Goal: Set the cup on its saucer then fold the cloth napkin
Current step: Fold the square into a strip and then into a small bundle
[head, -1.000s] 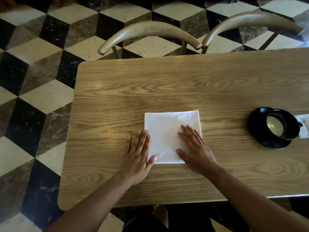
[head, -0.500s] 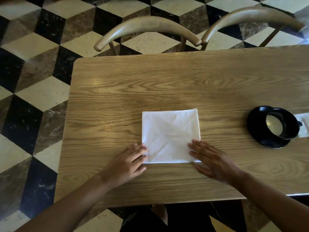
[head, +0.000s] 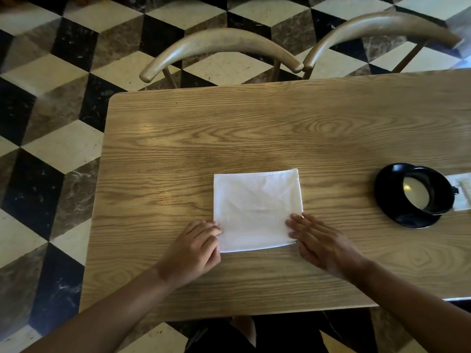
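Left hand [head: 195,247]: fingers curled at the napkin's near-left corner; grip hard to make out.
Right hand [head: 318,239]: flat, fingers straight, on near-right corner.
Napkin [head: 257,208]: folded, mid-desk [head: 254,128], long axis left-right.
Cup [head: 423,191]: on saucer [head: 390,200], right edge; handle points right.

**Both hands low and close together, forearms angled inward**

The left hand [head: 193,247] lies knuckles up, its fingers curled loosely with the tips pointing right. The right hand [head: 322,244] lies flat, palm down, fingers straight and slightly spread, pointing far-left. Both bare forearms run in from the near corners, converging toward the middle.
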### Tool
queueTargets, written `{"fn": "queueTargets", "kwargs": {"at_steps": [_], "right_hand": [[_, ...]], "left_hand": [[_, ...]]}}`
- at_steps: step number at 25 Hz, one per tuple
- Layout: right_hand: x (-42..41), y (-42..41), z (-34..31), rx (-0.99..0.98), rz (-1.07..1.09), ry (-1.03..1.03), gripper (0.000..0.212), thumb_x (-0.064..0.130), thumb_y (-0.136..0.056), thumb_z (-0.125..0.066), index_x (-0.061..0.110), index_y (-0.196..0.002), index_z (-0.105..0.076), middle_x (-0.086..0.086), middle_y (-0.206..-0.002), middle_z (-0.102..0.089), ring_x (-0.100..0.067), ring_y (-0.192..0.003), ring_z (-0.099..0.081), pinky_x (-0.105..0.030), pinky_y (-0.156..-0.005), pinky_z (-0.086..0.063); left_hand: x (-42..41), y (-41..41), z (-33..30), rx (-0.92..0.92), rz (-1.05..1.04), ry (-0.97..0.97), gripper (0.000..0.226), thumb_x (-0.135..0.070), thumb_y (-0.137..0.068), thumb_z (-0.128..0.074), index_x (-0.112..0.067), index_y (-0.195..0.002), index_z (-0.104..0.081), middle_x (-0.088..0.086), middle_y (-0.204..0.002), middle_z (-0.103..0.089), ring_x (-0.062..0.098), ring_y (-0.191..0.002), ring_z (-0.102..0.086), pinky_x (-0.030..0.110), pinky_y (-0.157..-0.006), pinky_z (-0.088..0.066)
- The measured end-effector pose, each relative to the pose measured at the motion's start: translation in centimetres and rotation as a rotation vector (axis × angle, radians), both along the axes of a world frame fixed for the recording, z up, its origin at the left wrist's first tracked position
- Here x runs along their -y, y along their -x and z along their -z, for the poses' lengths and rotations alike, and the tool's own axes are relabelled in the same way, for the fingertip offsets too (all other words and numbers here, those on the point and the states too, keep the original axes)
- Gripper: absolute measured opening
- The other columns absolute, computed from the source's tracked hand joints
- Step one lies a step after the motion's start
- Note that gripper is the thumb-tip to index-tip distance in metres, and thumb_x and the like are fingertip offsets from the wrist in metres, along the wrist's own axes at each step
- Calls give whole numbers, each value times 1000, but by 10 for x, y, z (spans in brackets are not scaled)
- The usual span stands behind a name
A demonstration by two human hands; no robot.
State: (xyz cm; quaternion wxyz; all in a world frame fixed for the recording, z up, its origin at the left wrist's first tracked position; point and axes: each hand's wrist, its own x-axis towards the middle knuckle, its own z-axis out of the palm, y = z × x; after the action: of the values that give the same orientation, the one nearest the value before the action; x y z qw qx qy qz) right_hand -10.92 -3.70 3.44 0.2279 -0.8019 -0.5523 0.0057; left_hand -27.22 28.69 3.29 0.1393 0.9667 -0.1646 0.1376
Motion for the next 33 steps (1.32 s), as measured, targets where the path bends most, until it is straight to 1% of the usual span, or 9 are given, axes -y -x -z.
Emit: {"fn": "queueTargets", "kwargs": {"at_steps": [6,11,15,20,23,25,28,30,33], "right_hand": [[-9,-4,-4,-96,73,-20,27,15,-98,-52,-1,-102,-74,-13,-128,-71,-26,-127,-63,-51,-105,-52],[-9,-7,-6,-168,131,-44,35,19,-101,-49,-4,-115,-70,-12,-124,-73,-24,-122,-67,-43,-108,-50],[-10,-8,-8,-305,297,-88,34,29,-102,-48,9,-117,-69,-1,-119,-75,-18,-111,-72,-33,-90,-57],[-26,-13,-13,-425,591,-122,22,47,-100,-43,33,-110,-56,17,-81,-68,-12,-85,-65,-13,-57,-40],[-42,-28,-12,-514,693,-183,21,48,-98,-42,33,-106,-54,29,-79,-65,-1,-76,-62,-4,-61,-39],[-52,-40,-10,-540,722,-201,19,46,-99,-42,32,-103,-54,31,-85,-66,4,-73,-59,-10,-60,-41],[-63,-57,-9,-548,756,-166,16,45,-101,-41,32,-99,-51,16,-70,-61,-11,-64,-55,-36,-57,-41],[-70,-67,-8,-512,770,-113,19,48,-100,-39,33,-98,-49,14,-65,-57,-18,-60,-54,-35,-53,-36],[-79,-77,-4,-484,792,-74,33,58,-98,-34,29,-101,-51,1,-70,-67,-33,-66,-63,-38,-55,-47]], "left_hand": [[-8,0,9,-145,37,45,39,-42,-95,-68,-7,-112,-67,8,-120,-67,25,-119,-61,42,-103,-47],[-5,-3,11,-84,-66,140,14,-17,-91,-70,-8,-102,-71,7,-117,-69,25,-118,-63,41,-100,-50],[0,-16,-3,-129,-201,417,16,-18,-94,-64,-3,-94,-71,7,-110,-73,20,-125,-64,37,-108,-49],[3,-38,-20,-265,-460,587,31,-35,-96,-56,-7,-95,-69,-4,-89,-73,8,-84,-72,30,-73,-59],[3,-57,-28,-273,-565,566,25,-34,-102,-58,-23,-83,-48,-18,-57,-48,-2,-54,-56,7,-53,-33],[1,-72,-28,-303,-636,561,24,-31,-104,-56,-25,-83,-45,-12,-53,-45,7,-48,-51,16,-49,-31],[-1,-92,-25,-357,-750,541,20,-33,-105,-52,-18,-91,-53,-9,-53,-50,18,-52,-54,33,-55,-37],[1,-100,-22,-364,-801,509,21,-33,-106,-50,-16,-96,-57,-5,-56,-54,31,-60,-60,39,-58,-43],[7,-104,-21,-353,-851,525,19,-29,-105,-49,-15,-94,-57,-6,-54,-53,33,-59,-60,41,-59,-45]]}}
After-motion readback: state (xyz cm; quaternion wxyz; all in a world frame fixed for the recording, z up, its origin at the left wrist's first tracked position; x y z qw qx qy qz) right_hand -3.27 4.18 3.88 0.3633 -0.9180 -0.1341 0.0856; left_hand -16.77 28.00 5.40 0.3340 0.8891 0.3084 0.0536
